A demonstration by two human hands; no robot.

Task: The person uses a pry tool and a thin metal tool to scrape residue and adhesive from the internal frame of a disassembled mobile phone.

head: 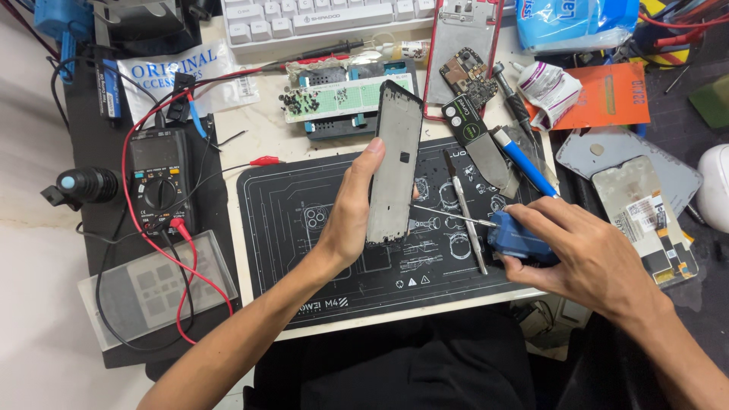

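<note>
My left hand [351, 212] holds a dark phone frame [396, 163] upright above a black work mat [288, 220], gripping its left edge. My right hand [585, 254] grips a blue-handled tool [520, 239] whose thin metal tip [448, 215] points left and reaches the frame's right edge. Metal tweezers [467, 216] lie on the mat between the two hands.
A multimeter [158, 181] with red and black leads sits at the left. A white keyboard [326, 17], a green parts tray [345, 95], a red-edged phone shell [462, 53] and a blue pen-like tool [524, 163] lie beyond the mat. Phone back covers [645, 205] lie at the right.
</note>
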